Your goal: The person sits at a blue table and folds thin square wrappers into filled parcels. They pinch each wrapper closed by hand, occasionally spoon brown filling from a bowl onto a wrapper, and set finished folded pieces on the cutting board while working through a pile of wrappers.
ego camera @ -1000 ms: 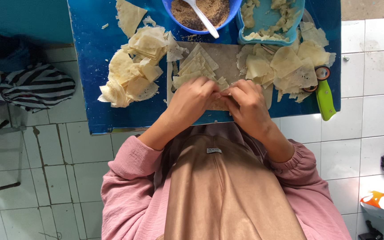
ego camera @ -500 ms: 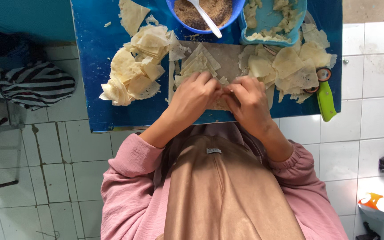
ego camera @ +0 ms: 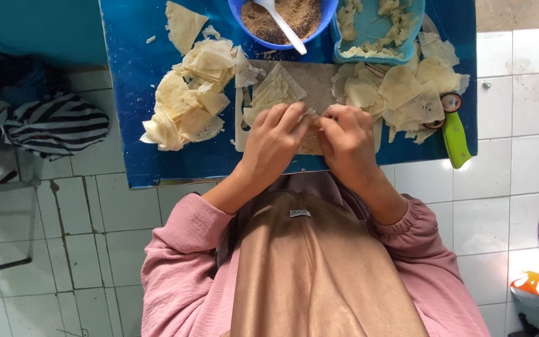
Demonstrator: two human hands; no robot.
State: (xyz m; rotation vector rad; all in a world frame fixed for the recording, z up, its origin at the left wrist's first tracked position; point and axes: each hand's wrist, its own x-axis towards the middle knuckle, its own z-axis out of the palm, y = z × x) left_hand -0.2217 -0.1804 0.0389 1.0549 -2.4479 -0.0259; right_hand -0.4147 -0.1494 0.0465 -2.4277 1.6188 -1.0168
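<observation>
Pale pastry sheet (ego camera: pixel 314 117) pinched between left hand (ego camera: pixel 274 138) and right hand (ego camera: pixel 348 138).

The person wears a pink top with gathered cuffs on long sleeves (ego camera: pixel 185 249), pushed above bare wrists, and a tan headscarf (ego camera: pixel 319 274) bearing a small rectangular tag (ego camera: pixel 299 213).

blue table (ego camera: pixel 132 143) | grey board (ego camera: pixel 319 78) under both hands | heap of folded pastry sheets (ego camera: pixel 188 93) left of the left hand | blue bowl (ego camera: pixel 235 15) and blue tray (ego camera: pixel 375 34) beyond the hands | green-handled scissors (ego camera: pixel 453 134) right of the right hand
</observation>
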